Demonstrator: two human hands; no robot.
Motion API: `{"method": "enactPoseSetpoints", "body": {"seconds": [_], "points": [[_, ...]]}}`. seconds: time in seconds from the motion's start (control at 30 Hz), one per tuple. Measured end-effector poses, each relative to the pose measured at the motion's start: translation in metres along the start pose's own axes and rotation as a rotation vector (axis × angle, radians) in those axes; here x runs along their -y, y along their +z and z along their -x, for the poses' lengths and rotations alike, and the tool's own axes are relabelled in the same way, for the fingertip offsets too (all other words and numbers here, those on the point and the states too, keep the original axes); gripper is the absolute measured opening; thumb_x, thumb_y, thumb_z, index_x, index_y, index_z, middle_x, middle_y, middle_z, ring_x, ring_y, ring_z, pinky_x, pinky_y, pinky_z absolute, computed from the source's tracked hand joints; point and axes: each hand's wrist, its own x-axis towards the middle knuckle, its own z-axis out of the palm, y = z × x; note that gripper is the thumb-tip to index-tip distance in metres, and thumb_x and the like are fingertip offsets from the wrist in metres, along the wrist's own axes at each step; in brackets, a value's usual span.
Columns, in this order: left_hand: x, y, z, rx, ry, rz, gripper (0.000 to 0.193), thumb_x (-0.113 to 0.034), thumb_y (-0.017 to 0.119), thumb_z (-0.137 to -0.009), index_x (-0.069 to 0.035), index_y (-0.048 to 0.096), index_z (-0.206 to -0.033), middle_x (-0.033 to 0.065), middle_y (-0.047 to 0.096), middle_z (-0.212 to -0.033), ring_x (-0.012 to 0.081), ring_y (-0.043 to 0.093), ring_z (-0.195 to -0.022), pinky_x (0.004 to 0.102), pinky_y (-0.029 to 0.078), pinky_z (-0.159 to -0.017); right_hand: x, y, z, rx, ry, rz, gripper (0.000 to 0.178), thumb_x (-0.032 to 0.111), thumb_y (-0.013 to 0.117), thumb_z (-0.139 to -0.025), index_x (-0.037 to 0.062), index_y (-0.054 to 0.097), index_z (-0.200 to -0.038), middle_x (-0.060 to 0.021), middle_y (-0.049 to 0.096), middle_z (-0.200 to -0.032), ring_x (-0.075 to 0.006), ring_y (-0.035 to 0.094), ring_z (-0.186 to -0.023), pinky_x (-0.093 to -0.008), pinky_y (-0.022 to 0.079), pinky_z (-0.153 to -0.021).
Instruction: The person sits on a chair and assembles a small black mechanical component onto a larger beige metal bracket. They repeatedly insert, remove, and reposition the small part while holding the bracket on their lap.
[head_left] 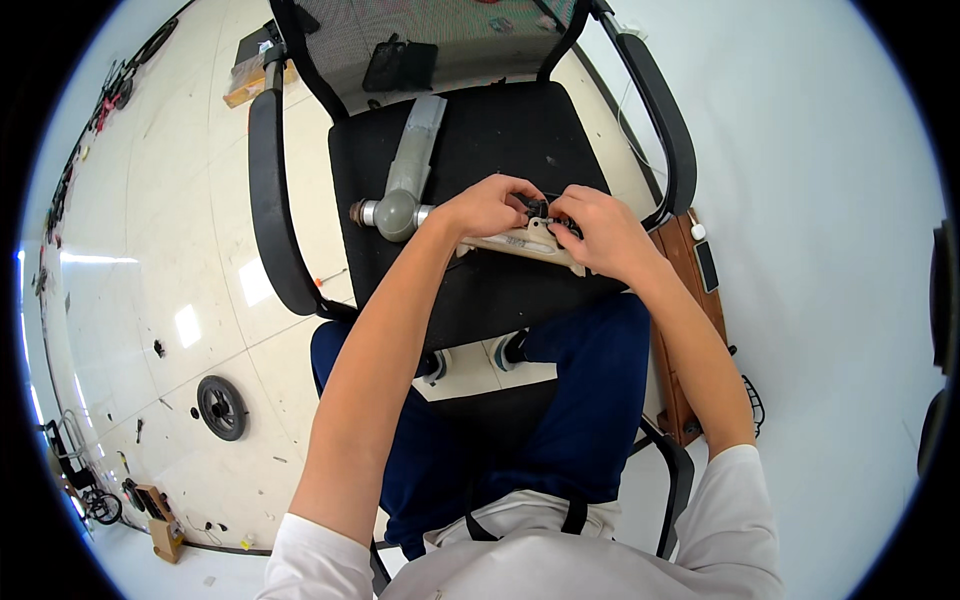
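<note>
A pale tiled floor (190, 260) spreads over the left of the room, beside a plain white wall (830, 300) on the right. A black chair (500, 130) with two armrests faces the person, and its seat is the work surface. A brown wooden bench (682, 345) stands along its right side, bearing a dark flat rectangular object (706, 267). A dark wheel (221, 408) lies on the floor to the left.

On the seat, a grey arm (414, 150) runs away from a rounded grey hub (398, 214), left of both hands. A long beige housing (515, 243) lies crosswise under the hands, between the hub and the right armrest. The left hand (488, 208) and right hand (603, 232) come close together at its far edge, fingers bent inward around small dark parts (537, 208); whether they pinch these or only touch them, I cannot tell.

The left hand and wrist cover the stretch between hub and housing, so any join there is hidden. The far left of the room is squeezed at the fisheye rim, its clutter hard to make out.
</note>
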Motion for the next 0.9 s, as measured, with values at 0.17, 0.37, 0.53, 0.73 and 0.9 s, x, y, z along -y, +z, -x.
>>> {"method": "enactPoseSetpoints", "body": {"seconds": [0.17, 0.37, 0.53, 0.73, 0.9], "points": [[0.003, -0.002, 0.0, -0.004, -0.009, 0.007, 0.043, 0.002, 0.063, -0.078, -0.005, 0.067, -0.12, 0.0105, 0.069, -0.096, 0.0173, 0.065, -0.094, 0.031, 0.05, -0.086, 0.003, 0.002, -0.006, 0.029, -0.029, 0.005, 0.012, 0.009, 0.069, -0.082, 0.0012, 0.067, -0.091, -0.0106, 0.062, -0.086, -0.0293, 0.064, -0.084, -0.0394, 0.053, -0.074], [0.007, 0.0, -0.004, -0.016, 0.018, -0.013, 0.039, 0.0, 0.063, -0.078, -0.005, 0.066, -0.116, 0.0085, 0.069, -0.091, 0.0148, 0.063, -0.087, 0.0302, 0.049, -0.08, 0.003, 0.01, -0.01, 0.066, -0.128, 0.109, 0.011, 0.006, 0.069, -0.08, -0.0002, 0.065, -0.089, -0.0123, 0.061, -0.087, -0.0304, 0.063, -0.085, -0.0399, 0.054, -0.076], [0.014, 0.001, -0.006, -0.023, 0.048, 0.012, 0.032, 0.005, 0.06, -0.081, -0.002, 0.063, -0.111, 0.0075, 0.071, -0.088, 0.0118, 0.062, -0.082, 0.0292, 0.047, -0.077, 0.011, 0.016, -0.02, 0.167, -0.2, 0.32, 0.009, 0.003, 0.066, -0.078, -0.002, 0.063, -0.085, -0.0149, 0.063, -0.089, -0.0309, 0.065, -0.086, -0.0402, 0.055, -0.079], [0.013, 0.004, -0.007, -0.058, 0.04, -0.035, 0.032, 0.006, 0.059, -0.079, -0.001, 0.064, -0.111, 0.0098, 0.072, -0.09, 0.0134, 0.064, -0.084, 0.0293, 0.048, -0.078, 0.015, 0.02, -0.023, 0.233, -0.175, 0.404, 0.012, 0.004, 0.065, -0.079, -0.0021, 0.062, -0.088, -0.016, 0.064, -0.093, -0.0308, 0.067, -0.084, -0.0393, 0.056, -0.077], [0.012, 0.002, -0.007, -0.05, 0.058, -0.071, 0.037, 0.007, 0.056, -0.078, 0.0, 0.064, -0.113, 0.0111, 0.072, -0.09, 0.0143, 0.065, -0.086, 0.0299, 0.049, -0.077, 0.017, 0.023, -0.018, 0.2, -0.224, 0.566, 0.016, 0.008, 0.066, -0.079, 0.0011, 0.062, -0.093, -0.0148, 0.065, -0.095, -0.0257, 0.069, -0.082, -0.0355, 0.056, -0.07]]}}
